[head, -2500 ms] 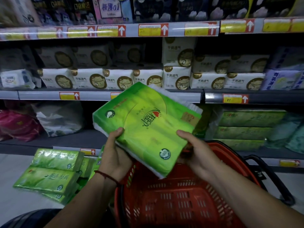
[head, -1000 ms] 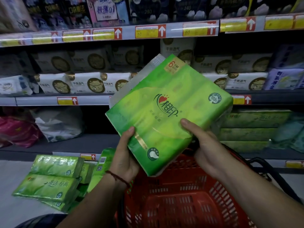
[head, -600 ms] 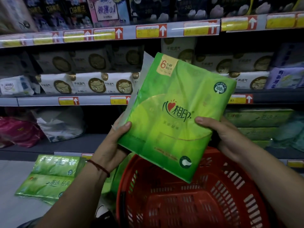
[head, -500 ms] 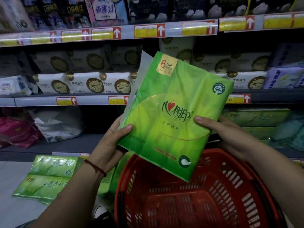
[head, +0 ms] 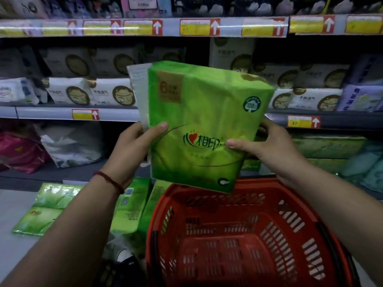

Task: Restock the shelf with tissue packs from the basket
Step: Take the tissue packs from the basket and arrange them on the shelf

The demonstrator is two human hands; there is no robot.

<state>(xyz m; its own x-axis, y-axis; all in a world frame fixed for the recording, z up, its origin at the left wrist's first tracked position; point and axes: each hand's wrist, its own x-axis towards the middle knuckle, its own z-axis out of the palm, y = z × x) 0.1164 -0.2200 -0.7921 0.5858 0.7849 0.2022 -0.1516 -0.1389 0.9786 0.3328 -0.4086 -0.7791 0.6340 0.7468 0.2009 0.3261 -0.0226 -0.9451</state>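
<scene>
Fingers (head: 266, 126) were curled round both side edges of the pack (head: 203, 112), with the thumbs pressed on its green front. The left edge was gripped by the left hand (head: 132, 148) and the right edge by the right hand (head: 271, 146). The pack was held upright, slightly tilted, above the far rim of the basket (head: 248, 220) and before the shelves. Some white packs (head: 70, 92) on the middle shelf were hidden behind it. On the bottom shelf (head: 62, 172), green stacks (head: 331, 148) were seen at right, bags (head: 70, 143) at left. More green packs (head: 49, 206) were piled on the floor, left of the basket.
</scene>
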